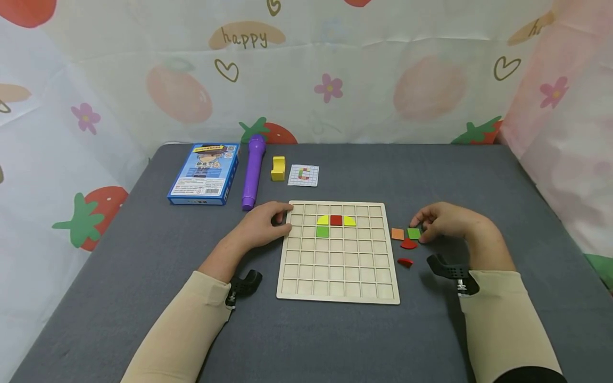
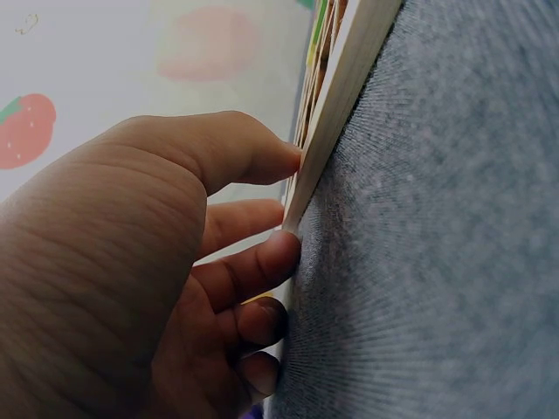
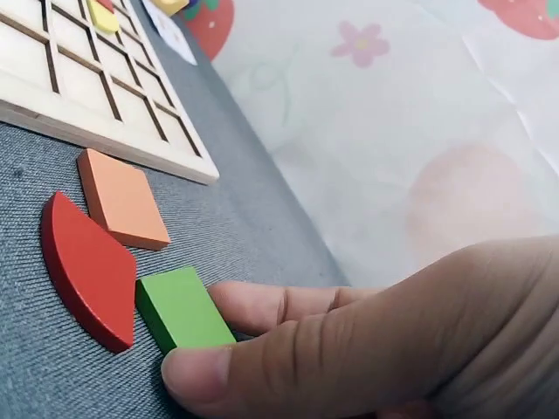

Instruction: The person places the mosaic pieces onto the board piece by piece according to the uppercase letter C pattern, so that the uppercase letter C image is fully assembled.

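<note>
- Head view shows the grey table under everything, with my two sleeved arms coming in from the near edge.
- My wooden grid board lies flat at the table's middle; its top rows hold two yellow curved pieces either side of a red square, with a green square one row below on the left.
- Near the far left of the table sit a blue box, a purple pen-like stick, a small yellow block and a pattern card, all well apart from my hands.
- My left hand rests at the board's upper-left corner; in the left wrist view my thumb and curled fingers touch its thin edge (steadying contact rather than a full grip, as far as I can tell).
- My right hand is just right of the board, thumb and forefinger pinching the green square tile, which lies on the cloth.
- Beside that tile lie an orange square tile and a red curved piece; a second, smaller red piece lies nearer to me.
</note>
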Motion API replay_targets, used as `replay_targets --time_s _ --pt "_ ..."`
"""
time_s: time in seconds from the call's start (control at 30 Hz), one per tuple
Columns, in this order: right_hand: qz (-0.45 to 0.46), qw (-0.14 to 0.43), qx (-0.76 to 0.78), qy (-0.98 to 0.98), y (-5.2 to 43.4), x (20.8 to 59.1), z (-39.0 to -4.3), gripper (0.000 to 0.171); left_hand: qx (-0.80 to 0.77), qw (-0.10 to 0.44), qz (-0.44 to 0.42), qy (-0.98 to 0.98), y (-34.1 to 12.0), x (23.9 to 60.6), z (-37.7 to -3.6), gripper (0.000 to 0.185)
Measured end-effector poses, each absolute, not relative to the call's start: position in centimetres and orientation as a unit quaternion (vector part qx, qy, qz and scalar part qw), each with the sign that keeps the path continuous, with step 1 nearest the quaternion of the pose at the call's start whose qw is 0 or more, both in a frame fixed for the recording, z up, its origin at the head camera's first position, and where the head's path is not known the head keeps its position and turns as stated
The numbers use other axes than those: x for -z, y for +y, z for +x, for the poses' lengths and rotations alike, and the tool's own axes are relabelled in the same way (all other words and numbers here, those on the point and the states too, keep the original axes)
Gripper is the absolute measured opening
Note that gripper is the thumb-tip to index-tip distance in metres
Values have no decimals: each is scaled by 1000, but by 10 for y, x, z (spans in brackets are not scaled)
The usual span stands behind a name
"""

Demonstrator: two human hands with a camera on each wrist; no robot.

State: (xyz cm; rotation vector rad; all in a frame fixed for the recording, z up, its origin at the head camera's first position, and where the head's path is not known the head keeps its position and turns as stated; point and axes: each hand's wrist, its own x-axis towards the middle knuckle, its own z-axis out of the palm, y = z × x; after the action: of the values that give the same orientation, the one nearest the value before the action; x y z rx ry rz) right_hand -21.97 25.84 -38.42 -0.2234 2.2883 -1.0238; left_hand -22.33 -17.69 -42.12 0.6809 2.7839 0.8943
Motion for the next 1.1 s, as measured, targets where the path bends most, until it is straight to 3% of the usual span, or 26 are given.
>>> replay_targets --time_s 0.6,1.1 --pt "-91 228 362 900 261 380 -218 36 -300 66 229 924 -176 421 -223 51" --pt "-122 149 374 907 217 355 -207 30 -303 65 232 922 -177 422 -224 51"
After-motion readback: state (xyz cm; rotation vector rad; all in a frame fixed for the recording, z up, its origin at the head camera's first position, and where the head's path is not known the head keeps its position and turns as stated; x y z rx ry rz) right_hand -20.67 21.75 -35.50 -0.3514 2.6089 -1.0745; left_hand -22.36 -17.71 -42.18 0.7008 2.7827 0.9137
